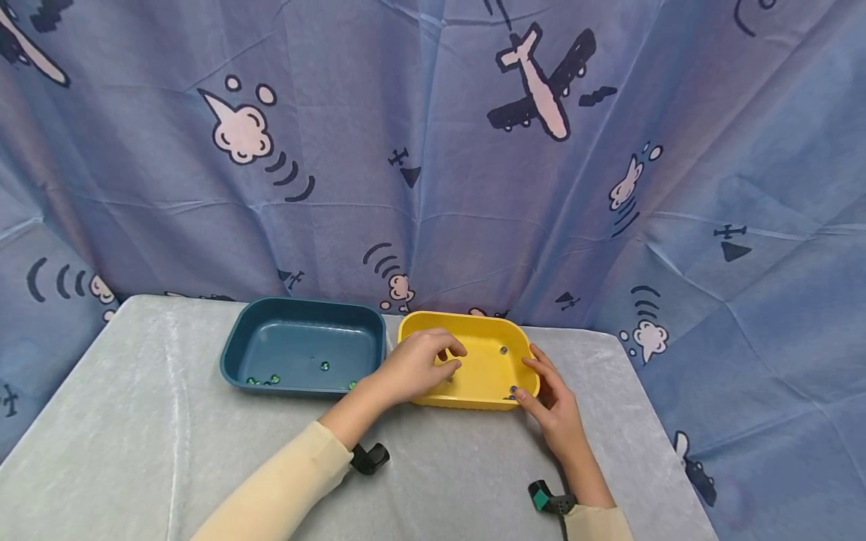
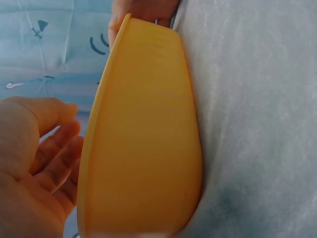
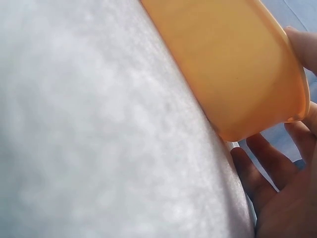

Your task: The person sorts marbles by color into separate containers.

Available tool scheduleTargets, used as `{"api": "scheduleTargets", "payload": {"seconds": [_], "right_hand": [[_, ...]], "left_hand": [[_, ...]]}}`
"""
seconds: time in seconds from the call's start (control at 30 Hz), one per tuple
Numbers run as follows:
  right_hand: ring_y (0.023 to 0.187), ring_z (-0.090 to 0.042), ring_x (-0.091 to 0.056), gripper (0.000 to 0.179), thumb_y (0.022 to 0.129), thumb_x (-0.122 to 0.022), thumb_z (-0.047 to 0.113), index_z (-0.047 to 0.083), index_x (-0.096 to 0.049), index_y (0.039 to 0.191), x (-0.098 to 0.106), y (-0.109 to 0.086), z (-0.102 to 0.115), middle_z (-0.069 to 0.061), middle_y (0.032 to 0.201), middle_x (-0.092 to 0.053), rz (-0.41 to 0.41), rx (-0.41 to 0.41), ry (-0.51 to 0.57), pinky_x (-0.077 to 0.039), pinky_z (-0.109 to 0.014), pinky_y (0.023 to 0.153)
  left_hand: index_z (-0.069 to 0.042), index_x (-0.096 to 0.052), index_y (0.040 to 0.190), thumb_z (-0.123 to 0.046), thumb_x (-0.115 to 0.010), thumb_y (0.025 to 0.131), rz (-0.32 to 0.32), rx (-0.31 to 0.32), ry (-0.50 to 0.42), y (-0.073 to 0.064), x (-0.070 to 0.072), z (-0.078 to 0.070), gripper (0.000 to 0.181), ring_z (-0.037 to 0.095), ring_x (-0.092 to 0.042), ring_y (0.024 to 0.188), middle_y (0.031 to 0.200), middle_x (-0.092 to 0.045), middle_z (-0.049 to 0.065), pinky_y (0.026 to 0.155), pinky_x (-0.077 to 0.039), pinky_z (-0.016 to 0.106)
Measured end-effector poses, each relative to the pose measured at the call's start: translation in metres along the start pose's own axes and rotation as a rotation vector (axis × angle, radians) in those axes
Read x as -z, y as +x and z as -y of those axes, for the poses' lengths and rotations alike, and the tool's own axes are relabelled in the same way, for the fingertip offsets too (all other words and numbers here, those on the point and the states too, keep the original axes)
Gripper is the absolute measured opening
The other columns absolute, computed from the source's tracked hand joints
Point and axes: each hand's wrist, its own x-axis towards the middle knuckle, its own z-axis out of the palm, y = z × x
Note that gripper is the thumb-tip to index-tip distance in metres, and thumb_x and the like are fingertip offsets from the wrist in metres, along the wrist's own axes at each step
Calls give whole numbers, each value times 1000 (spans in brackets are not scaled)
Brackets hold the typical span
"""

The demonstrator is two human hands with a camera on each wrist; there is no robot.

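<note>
A yellow plastic bin (image 1: 467, 319) stands on the table with a few small marbles inside. Blue marbles (image 1: 513, 391) lie in its near right corner, and a greyish marble (image 1: 504, 350) sits farther back. My left hand (image 1: 421, 364) hovers over the bin's left part, fingers loosely bent and thumb apart; no object shows between them. With my right hand (image 1: 553, 402) I hold the bin's right end, thumb at the near corner and fingers along the side. In the right wrist view, that thumb touches the rim of the yellow bin (image 3: 233, 64) and fingers lie against its outside.
Left of the yellow bin stands a dark blue bin (image 1: 298, 306) with several green marbles (image 1: 274, 379) in it. Pale grey cloth (image 1: 460, 473) covers the table. Behind both bins hangs a blue curtain (image 1: 338, 150) printed with planes and clouds.
</note>
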Motion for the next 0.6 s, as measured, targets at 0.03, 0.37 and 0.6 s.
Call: {"api": "scheduleTargets", "payload": {"seconds": [0.03,0.37,0.6], "right_hand": [[162,-27,-32,51,102,-72,-1,-4,-57,151,0,0,0,-8,177,-32,1,1,3,-35,-14,121],[162,-30,-32,51,103,-73,1,-2,-58,151,-1,0,1,-5,177,-33,-6,-15,-16,-35,-13,119],[162,-31,-31,51,103,-72,0,-2,-58,152,-1,0,1,-7,177,-32,-8,-16,-10,-34,-13,120]], "left_hand": [[-7,-82,119,-12,-79,103,-1,-2,1,0,0,0,17,19,-69,98,111,-76,1,86,-60,29],[-6,-81,119,-12,-78,103,-4,-8,-7,-1,-1,1,16,19,-69,97,111,-76,2,86,-60,29],[-8,-81,118,-13,-77,104,-15,-2,-17,-5,4,3,16,22,-70,100,112,-76,1,87,-61,31]]}}
